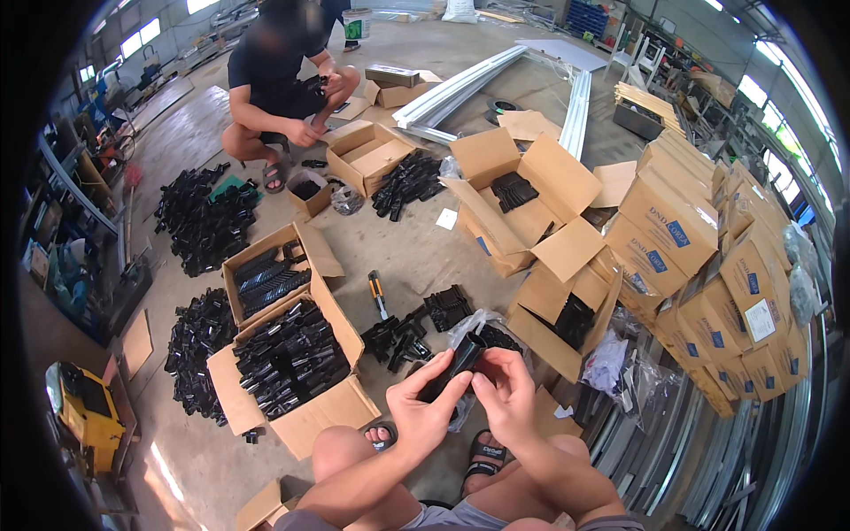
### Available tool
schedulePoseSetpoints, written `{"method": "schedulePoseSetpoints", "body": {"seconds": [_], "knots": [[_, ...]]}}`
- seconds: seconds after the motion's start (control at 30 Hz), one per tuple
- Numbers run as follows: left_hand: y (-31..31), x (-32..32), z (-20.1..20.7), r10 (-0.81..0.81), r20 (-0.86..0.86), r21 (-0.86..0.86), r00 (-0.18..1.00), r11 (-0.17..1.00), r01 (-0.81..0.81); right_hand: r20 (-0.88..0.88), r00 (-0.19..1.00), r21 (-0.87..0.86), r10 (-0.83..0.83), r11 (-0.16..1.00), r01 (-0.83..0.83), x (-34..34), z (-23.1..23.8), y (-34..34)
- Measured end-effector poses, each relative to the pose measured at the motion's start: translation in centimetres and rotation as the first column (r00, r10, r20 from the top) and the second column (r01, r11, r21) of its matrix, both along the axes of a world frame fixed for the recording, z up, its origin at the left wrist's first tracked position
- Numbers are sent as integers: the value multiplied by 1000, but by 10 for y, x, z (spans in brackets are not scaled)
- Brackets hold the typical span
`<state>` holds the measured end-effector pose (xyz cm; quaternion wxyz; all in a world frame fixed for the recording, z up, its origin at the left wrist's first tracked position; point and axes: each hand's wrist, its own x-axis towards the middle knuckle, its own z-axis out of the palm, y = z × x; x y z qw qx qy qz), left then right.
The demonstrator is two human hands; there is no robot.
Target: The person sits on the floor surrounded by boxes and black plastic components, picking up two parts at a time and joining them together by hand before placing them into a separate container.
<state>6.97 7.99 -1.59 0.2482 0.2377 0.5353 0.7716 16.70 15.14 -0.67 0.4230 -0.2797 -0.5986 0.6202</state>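
Observation:
A black tube-shaped plastic part [466, 354] is held up in front of my knees. My left hand [423, 389] wraps round it from the left, thumb along its side. From the right, my right hand [505, 389] pinches at the same part; anything small between those fingertips is hidden. Just beyond my hands lie loose black parts [400, 336], a neat row of black parts [448, 308] and a clear plastic bag [478, 320]. An orange-handled tool [378, 296] lies on the floor past them.
Open cartons of black parts [292, 358] stand left, beside heaps of parts [197, 354]. More open cartons [567, 314] and stacked boxes [660, 221] stand right, above long metal profiles [655, 451]. A co-worker [279, 80] squats at the far left. A metal frame [469, 84] lies beyond.

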Motion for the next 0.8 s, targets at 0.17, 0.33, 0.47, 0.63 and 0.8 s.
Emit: {"method": "schedulePoseSetpoints", "body": {"seconds": [0.17,0.33,0.47,0.63,0.8], "knots": [[-2,-2,-4,-6,11,-36,1000,999,6,-21,992,-110,123,986,-125,9,-12,8],[-3,-4,-1,-4,35,-15,999,1000,5,-2,987,-90,159,983,-158,7,-4,4],[-4,-1,2,10,-57,-8,998,1000,-10,1,986,-129,169,977,-167,9,-3,6],[-1,0,-2,-5,-8,-44,1000,999,4,106,983,-130,147,983,-133,9,-4,5],[-1,-1,-3,-37,43,-59,998,997,39,2,986,-96,167,981,-166,10,-7,9]]}}
